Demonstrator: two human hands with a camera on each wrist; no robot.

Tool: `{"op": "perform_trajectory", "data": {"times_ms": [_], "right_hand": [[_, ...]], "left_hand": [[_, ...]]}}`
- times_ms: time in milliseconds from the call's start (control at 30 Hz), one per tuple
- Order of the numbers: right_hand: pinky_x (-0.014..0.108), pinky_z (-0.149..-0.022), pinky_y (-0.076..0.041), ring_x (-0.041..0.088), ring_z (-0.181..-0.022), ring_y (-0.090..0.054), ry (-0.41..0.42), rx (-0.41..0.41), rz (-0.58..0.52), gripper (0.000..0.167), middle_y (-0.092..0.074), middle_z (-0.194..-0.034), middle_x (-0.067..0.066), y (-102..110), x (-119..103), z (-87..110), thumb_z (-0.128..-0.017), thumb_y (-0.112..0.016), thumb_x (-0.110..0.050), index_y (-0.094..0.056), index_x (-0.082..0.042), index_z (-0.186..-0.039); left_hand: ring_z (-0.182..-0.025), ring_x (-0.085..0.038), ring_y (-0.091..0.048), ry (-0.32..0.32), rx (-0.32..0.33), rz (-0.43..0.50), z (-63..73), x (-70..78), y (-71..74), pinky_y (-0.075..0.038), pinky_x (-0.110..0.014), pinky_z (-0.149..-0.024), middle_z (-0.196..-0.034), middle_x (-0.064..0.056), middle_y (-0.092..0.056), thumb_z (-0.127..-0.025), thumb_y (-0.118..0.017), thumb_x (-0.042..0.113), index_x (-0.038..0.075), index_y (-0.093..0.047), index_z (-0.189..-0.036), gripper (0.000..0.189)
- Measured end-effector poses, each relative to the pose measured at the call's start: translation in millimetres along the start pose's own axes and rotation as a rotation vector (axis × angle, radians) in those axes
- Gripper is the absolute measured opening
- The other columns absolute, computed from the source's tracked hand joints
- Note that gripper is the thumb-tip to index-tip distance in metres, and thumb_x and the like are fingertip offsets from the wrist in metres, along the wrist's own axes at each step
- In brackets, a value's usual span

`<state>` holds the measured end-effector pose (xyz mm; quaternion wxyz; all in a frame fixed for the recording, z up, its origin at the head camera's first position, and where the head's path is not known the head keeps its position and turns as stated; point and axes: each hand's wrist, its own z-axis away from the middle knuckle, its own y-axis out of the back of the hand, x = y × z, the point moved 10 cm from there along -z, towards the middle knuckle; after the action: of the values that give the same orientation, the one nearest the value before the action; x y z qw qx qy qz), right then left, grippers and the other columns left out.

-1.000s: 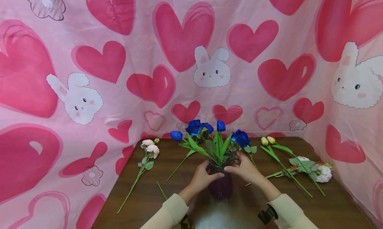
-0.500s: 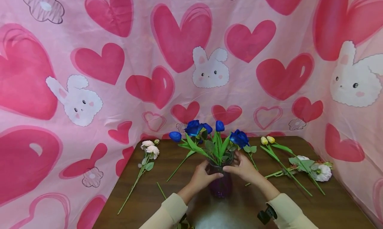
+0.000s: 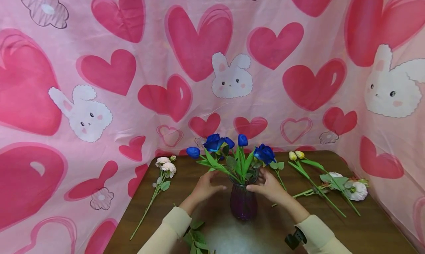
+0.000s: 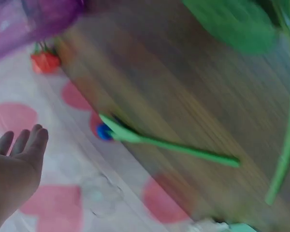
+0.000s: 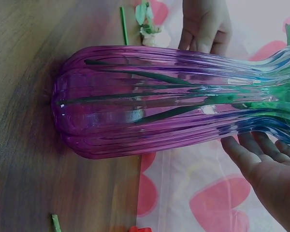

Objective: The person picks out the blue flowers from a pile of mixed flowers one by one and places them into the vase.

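Observation:
A purple ribbed glass vase (image 3: 244,204) stands upright on the table, with blue roses (image 3: 264,154) and blue tulips (image 3: 242,140) in its mouth. Green stems show through its glass in the right wrist view. My right hand (image 3: 271,187) holds the vase's neck from the right, thumb in front and fingers round the side. To the left, my left hand (image 3: 204,189) is apart from the vase, its fingers extended and loosely spread. The left wrist view also has this hand (image 4: 19,166) touching nothing, below the vase's purple glass (image 4: 31,26).
A pale pink flower stem (image 3: 151,200) lies on the left of the table (image 3: 275,232). Yellow tulips (image 3: 296,155) and white flowers (image 3: 358,191) lie at the right. Green leaves (image 3: 198,237) show near the front edge, beside my left sleeve. A pink heart-print cloth (image 3: 265,106) hangs behind.
My left hand has let go of the vase's neck and moved left, its fingers opening. My right hand stays at the vase. The flowers are still.

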<state>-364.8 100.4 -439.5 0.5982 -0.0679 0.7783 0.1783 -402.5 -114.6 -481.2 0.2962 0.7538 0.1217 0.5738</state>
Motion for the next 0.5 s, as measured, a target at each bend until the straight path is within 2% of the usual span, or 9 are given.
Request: {"op": "perform_trajectory", "data": {"times_ms": [133, 233, 333, 500], "right_hand": [[0.049, -0.099, -0.042, 0.046, -0.128, -0.043, 0.006, -0.005, -0.010, 0.085, -0.036, -0.145, 0.031, -1, 0, 0.0, -0.086, -0.075, -0.013, -0.021, 0.007, -0.149], [0.048, -0.099, -0.042, 0.046, -0.128, -0.043, 0.004, -0.005, -0.010, 0.084, -0.036, -0.145, 0.032, -1, 0, -0.1, -0.086, -0.075, -0.013, -0.022, 0.007, -0.149], [0.050, -0.100, -0.041, 0.046, -0.128, -0.042, -0.007, 0.000, 0.001, 0.085, -0.035, -0.146, 0.032, 0, 1, 0.2, -0.086, -0.075, -0.014, -0.021, 0.008, -0.149], [0.051, -0.101, -0.040, 0.046, -0.130, -0.040, -0.023, 0.004, 0.009, 0.086, -0.033, -0.147, 0.031, 0, 2, 0.4, -0.087, -0.075, -0.014, -0.021, 0.008, -0.149]], "left_hand": [[-0.118, -0.039, -0.054, 0.062, 0.051, -0.036, 0.0, -25.1, 25.3, -0.045, -0.052, -0.096, -0.129, -0.021, -0.057, -0.084, -0.078, 0.024, -0.003, -0.053, -0.134, 0.062], [-0.113, -0.039, -0.057, 0.116, 0.081, -0.058, 1.8, -41.9, 38.6, -0.047, -0.052, -0.093, -0.123, -0.021, -0.061, -0.084, -0.077, 0.019, -0.005, -0.057, -0.128, 0.054], [-0.109, -0.038, -0.059, 0.180, 0.095, -0.075, 4.0, -58.0, 45.2, -0.049, -0.050, -0.091, -0.120, -0.021, -0.063, -0.085, -0.077, 0.018, -0.004, -0.060, -0.124, 0.047], [-0.107, -0.038, -0.060, 0.207, 0.104, -0.121, 4.1, -75.9, 47.1, -0.049, -0.050, -0.089, -0.116, -0.024, -0.063, -0.087, -0.074, 0.016, -0.006, -0.062, -0.120, 0.041]]}}
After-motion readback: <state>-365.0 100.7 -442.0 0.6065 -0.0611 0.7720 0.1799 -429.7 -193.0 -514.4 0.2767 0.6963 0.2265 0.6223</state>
